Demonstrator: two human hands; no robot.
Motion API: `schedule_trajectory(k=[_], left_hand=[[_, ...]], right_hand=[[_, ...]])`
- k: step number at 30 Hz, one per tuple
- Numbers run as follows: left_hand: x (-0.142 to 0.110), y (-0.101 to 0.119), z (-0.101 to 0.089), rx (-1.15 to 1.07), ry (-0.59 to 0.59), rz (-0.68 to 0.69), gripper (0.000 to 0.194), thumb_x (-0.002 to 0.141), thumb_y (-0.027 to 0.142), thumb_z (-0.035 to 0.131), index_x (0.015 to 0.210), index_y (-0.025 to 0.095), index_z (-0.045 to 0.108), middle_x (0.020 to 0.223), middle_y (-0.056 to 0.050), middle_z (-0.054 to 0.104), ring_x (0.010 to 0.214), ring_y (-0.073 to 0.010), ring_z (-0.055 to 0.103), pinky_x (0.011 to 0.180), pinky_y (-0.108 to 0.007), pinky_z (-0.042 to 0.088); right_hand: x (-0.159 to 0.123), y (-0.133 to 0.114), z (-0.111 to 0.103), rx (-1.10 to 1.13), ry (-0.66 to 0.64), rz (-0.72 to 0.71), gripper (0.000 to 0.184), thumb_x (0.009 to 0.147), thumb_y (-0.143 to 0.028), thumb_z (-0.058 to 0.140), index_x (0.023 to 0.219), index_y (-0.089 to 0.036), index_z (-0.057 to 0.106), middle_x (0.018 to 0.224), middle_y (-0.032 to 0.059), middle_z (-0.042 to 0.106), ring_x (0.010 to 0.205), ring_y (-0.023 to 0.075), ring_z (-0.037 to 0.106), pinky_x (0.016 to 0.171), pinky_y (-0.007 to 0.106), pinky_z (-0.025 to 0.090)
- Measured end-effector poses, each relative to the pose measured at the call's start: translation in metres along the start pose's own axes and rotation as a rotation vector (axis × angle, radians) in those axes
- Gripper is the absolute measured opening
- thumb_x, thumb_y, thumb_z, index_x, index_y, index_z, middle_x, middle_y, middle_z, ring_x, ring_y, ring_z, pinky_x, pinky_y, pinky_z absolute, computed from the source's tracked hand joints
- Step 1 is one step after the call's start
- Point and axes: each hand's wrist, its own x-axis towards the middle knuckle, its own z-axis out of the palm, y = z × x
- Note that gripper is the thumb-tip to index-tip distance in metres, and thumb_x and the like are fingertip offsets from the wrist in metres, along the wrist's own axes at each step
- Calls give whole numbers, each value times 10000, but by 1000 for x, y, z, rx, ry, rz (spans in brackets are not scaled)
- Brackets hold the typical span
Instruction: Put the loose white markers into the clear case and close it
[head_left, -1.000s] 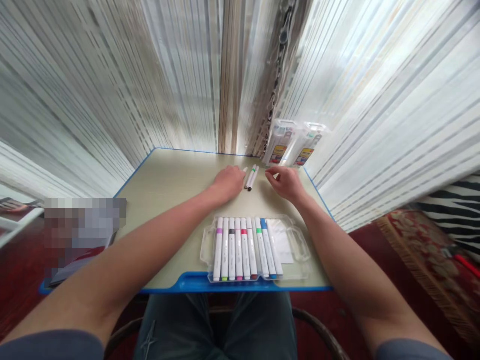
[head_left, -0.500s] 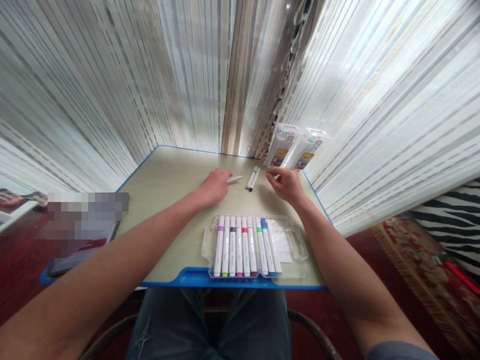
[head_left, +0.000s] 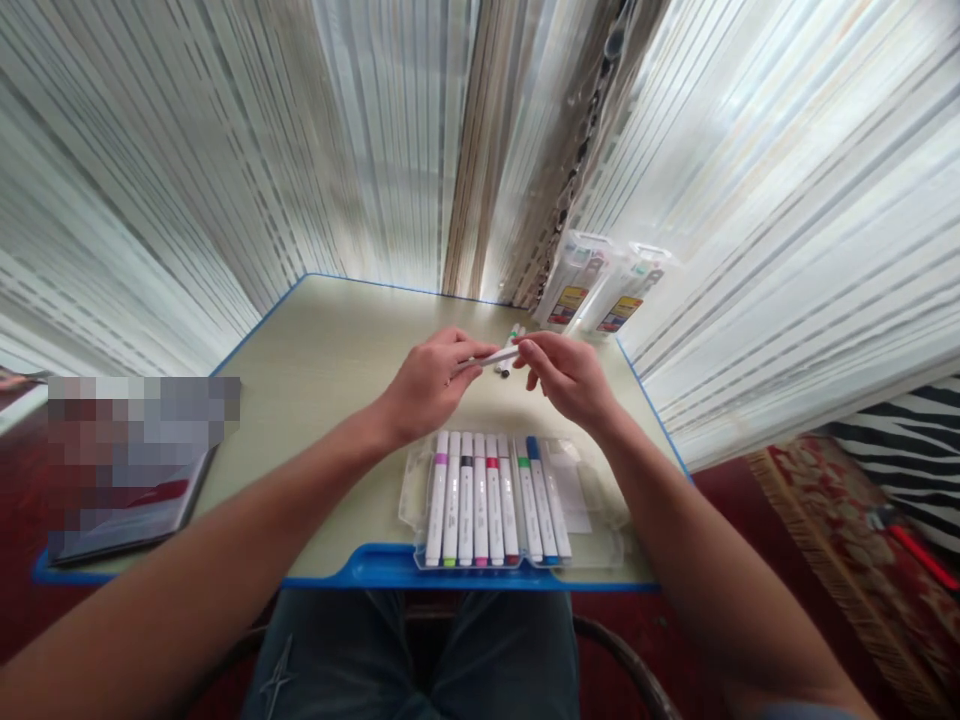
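Note:
A white marker (head_left: 498, 356) is held level above the far part of the table, between my two hands. My left hand (head_left: 435, 378) pinches its left end with thumb and fingers. Closed around the right end are the thumb and fingertips of my right hand (head_left: 561, 368). Two more markers (head_left: 508, 365) lie on the table just behind, partly hidden by my right hand. Nearer to me, a clear plastic case (head_left: 609, 545) lies spread out with several white markers (head_left: 466, 505) side by side in it, showing coloured bands and ends.
Two clear packs (head_left: 568, 300) with yellow labels stand at the table's back right corner, by the string curtain (head_left: 375, 150). A dark, flat, partly blurred-out item (head_left: 154, 515) lies at the left edge. The table (head_left: 300, 345) has a blue rim.
My left hand has raised the marker off the table. My right hand has moved left and taken its other end. The view has shifted slightly.

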Motion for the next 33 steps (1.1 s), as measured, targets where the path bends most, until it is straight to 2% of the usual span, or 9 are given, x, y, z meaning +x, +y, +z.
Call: schedule_trajectory(k=[4, 8, 13, 17, 23, 33], left_hand=[[-10, -6, 5, -51, 40, -50, 297, 908, 202, 604, 1174, 153, 727, 1015, -79, 694, 842, -164, 660, 827, -308, 538], [-16, -5, 8, -28, 49, -23, 290, 898, 208, 616, 1159, 192, 742, 1020, -68, 699, 903, -188, 665, 862, -328, 535], [-19, -1, 10, -34, 49, -28, 277, 886, 232, 635, 1135, 201, 753, 1048, -75, 709, 952, -212, 670, 898, -354, 528], [-18, -4, 9, -61, 62, -78, 272, 883, 282, 641, 1102, 171, 759, 1025, -85, 734, 902, -201, 676, 822, -318, 535], [-17, -9, 10, -115, 75, -195, 325, 911, 370, 596, 1093, 160, 765, 844, -54, 754, 706, -158, 650, 700, -265, 514], [-16, -13, 11, -176, 80, -257, 325, 885, 382, 607, 1066, 163, 764, 792, -49, 736, 665, -150, 626, 618, -233, 492]], right_hand=[[-3, -1, 9, 150, -50, 43, 422, 883, -541, 650, 857, -123, 697, 704, 40, 691, 494, 85, 581, 433, 205, 450], [-4, -5, 10, 255, -94, 102, 411, 839, -538, 706, 838, -127, 702, 686, 34, 696, 476, 83, 576, 400, 200, 423], [-5, -7, 10, 308, -86, 114, 358, 809, -501, 756, 793, -147, 715, 665, 28, 703, 467, 91, 576, 411, 219, 448], [-3, -4, 8, 335, -63, 98, 301, 789, -445, 795, 788, -153, 723, 651, 14, 688, 478, 87, 568, 432, 225, 459], [0, 4, 3, 421, 2, 81, 206, 780, -352, 823, 836, -176, 732, 625, -8, 656, 502, 93, 578, 449, 224, 450], [1, 11, -1, 386, 24, 100, 301, 744, -409, 835, 931, -209, 709, 667, -26, 615, 539, 110, 576, 488, 255, 480]])
